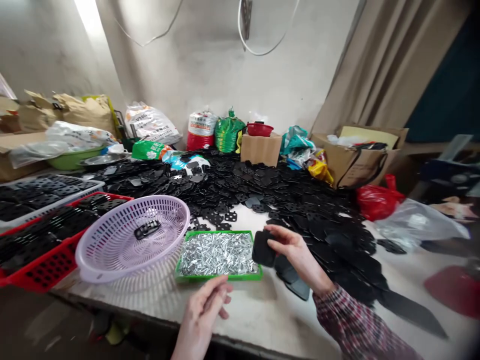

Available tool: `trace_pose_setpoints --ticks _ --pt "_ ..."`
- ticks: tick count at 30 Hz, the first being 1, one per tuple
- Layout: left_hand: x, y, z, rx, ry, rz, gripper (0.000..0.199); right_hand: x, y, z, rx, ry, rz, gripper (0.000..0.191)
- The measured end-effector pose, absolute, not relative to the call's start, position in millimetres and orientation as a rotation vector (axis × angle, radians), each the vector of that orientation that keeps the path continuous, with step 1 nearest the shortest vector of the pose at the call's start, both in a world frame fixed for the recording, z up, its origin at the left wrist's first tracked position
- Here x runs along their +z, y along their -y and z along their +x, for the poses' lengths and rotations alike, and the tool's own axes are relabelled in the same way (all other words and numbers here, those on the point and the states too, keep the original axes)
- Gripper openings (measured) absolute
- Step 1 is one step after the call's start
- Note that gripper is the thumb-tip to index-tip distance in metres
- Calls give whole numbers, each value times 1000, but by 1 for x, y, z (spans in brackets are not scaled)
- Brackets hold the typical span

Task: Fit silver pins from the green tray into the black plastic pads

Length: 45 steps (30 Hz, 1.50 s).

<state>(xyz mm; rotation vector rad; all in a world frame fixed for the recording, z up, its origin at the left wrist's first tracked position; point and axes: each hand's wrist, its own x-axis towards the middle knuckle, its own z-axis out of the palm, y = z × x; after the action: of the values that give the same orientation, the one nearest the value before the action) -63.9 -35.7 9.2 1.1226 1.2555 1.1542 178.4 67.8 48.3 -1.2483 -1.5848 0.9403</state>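
Observation:
My right hand (290, 250) pinches a thin black plate (262, 248) with rounded corners between thumb and fingers. The plate is tilted up beside the right end of a green tray (219, 255) filled with small silver rivet-like pins. My left hand (206, 310) hovers at the tray's front edge, fingers loosely bent and apart, with nothing visible in them. Below my right hand, several smooth black plates (294, 280) lie on the table. To the left of the tray stands a lilac plastic basket (101, 245), with one black plate assembly (147, 229) showing silver pins lying in it.
Black plates (243, 177) are heaped across the back and right of the table (247, 310). A red crate (48, 267) and a white crate (75, 197) with black parts stand left. Sacks, a cardboard box (260, 149) and a red bag (378, 199) line the far side.

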Motion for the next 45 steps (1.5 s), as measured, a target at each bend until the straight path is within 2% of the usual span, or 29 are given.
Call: trace_pose_setpoints --ticks 2,4,9,11,16,19,23,25,35,45 --pt "17 30 -54 1220 -1228 1046 48 49 -51 158 1162 1494 -1122 42" --pt "20 27 -47 1274 -1220 1003 50 46 -38 139 1174 1507 -1100 38" --pt "16 31 -42 1364 -1280 1127 45 37 -13 105 630 1784 -1067 33" --pt "17 38 -42 1370 -1208 1034 45 37 -2 95 566 1859 -1030 36" --pt "15 46 -46 1422 -997 520 31 39 3 90 865 1908 -952 35" --pt "12 42 -55 1466 -955 367 22 43 -23 98 811 1855 -1046 28" --pt "11 40 -64 1477 -952 350 28 41 -63 91 424 2263 -1332 20" --pt "14 42 -66 1460 -942 368 28 35 -73 80 355 2411 -1381 16" --pt "7 42 -80 1509 -1043 391 29 17 -72 72 320 2470 -1352 18" --pt "1 39 -73 1470 -1110 303 49 33 -83 102 268 2366 -1435 24"
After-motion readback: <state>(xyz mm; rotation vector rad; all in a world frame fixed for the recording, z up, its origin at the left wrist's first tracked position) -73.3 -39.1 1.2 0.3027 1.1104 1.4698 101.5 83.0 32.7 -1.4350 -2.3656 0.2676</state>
